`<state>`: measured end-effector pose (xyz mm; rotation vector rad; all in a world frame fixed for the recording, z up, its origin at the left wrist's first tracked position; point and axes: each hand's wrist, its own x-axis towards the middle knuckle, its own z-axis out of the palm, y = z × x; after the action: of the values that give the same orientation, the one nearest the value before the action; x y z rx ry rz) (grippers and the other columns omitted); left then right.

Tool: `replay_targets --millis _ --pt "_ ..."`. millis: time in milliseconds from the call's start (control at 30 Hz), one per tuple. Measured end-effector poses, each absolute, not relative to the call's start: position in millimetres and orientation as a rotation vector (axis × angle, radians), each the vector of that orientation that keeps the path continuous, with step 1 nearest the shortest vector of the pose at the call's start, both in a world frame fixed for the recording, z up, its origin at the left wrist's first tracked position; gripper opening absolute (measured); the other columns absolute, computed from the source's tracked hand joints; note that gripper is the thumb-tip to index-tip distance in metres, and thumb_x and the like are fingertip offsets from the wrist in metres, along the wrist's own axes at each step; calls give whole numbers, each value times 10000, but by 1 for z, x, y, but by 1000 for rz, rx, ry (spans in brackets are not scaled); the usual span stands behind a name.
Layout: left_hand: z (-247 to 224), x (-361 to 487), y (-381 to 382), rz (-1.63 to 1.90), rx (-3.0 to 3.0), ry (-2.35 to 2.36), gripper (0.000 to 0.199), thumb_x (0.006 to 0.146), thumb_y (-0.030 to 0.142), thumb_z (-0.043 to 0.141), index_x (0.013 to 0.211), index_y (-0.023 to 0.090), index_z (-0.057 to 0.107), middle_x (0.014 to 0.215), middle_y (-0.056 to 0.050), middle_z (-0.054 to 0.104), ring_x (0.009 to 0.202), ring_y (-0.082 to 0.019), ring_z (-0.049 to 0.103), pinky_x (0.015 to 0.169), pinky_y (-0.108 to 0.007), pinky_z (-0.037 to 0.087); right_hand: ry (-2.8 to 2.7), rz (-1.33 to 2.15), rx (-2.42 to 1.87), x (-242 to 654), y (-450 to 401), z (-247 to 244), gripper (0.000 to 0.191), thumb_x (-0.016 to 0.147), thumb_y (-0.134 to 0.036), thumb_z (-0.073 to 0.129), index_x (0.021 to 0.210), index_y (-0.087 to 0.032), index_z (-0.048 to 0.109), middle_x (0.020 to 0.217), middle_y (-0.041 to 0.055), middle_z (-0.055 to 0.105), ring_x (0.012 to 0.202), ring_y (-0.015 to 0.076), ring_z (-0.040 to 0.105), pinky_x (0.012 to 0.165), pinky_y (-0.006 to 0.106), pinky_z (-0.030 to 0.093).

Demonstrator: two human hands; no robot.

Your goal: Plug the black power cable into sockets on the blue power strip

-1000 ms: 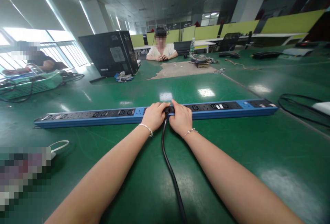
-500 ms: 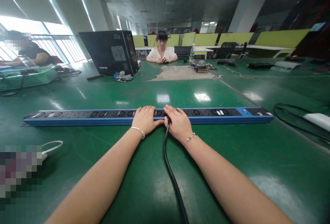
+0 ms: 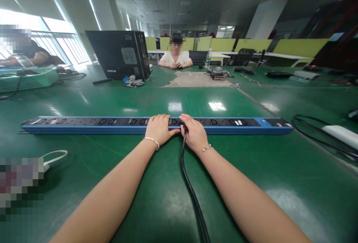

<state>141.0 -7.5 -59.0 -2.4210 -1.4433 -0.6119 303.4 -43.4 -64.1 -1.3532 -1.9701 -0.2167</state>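
A long blue power strip (image 3: 84,128) with black sockets lies across the green table in front of me. My left hand (image 3: 158,129) grips it near the middle, fingers over the far edge and thumb along the near side. Just to its right, my right hand (image 3: 194,134) is closed around the plug end of a black power cord (image 3: 191,189) at the strip's sockets. The plug is mostly hidden by my fingers, so I cannot tell how deep it sits. From there the cord runs down toward me and out of view.
A white block (image 3: 339,135) with black cables is at right; a blurred-out object (image 3: 21,181) with a white loop is at left. Farther off are a black computer case (image 3: 119,56), gloves (image 3: 133,81), a green basket (image 3: 30,80) and a seated person (image 3: 175,58).
Both hands keep their hold on the strip and the cord. The view has shifted slightly, and the cord's lower part sits a little farther right.
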Motion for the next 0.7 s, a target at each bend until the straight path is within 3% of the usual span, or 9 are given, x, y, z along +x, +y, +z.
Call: replay_targets --millis 167,433,700 --pt "-58 142 -7 -602 -2425 -1446 668 750 643 501 1172 125 517 1164 -155 593 1092 -299 514 943 -419 341 -1921 -238 -1451 301 -37 -65 382 890 -246 407 1237 -123 509 1238 122 573 1101 198 545 950 335 423" --pt "-58 143 -7 -597 -2417 -1465 656 750 649 495 1171 147 512 1170 -151 591 1106 -294 508 947 -410 333 -1921 -228 -1435 304 -34 -67 344 912 -265 378 1191 -137 533 1158 104 618 1001 185 586 908 308 442" --pt "-59 143 -6 -639 -2430 -1468 662 738 636 524 1162 127 517 1131 -158 601 1071 -300 520 931 -412 341 -1779 -269 -1400 299 -37 -50 372 917 -274 343 1224 -153 514 1213 105 589 1098 183 553 964 324 421"
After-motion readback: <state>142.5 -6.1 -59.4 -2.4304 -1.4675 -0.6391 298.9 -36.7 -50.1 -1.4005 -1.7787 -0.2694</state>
